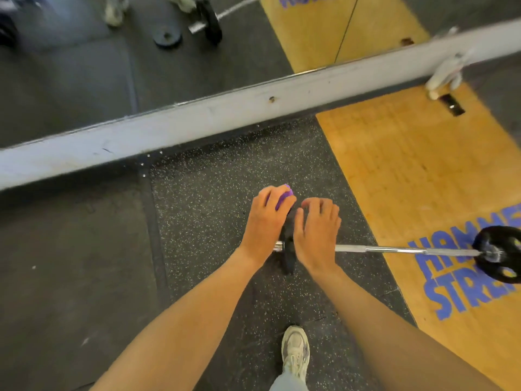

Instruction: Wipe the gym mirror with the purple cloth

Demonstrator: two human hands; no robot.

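Two bare forearms reach forward from the bottom of the view, and one pale sneaker [296, 354] stands on the speckled black floor [203, 210] between them. The left hand [265, 218] is curled around the purple cloth [285, 197], bunched into a small wad that shows only past the fingers, its visible part pointing up toward the mirror; its long axis cannot be told. The right hand [317, 230] hovers just beside it, fingers bent and loosely spread, holding nothing visible. Under both hands lies one barbell [394, 249], its shaft running left to right with two black plates on it, one below the wrists and one at the right edge. Open floor stretches left of the hands. The yellow platform [408, 170] borders the right. Beyond, a pale ledge [197, 119] runs diagonally under the mirror [70, 74].
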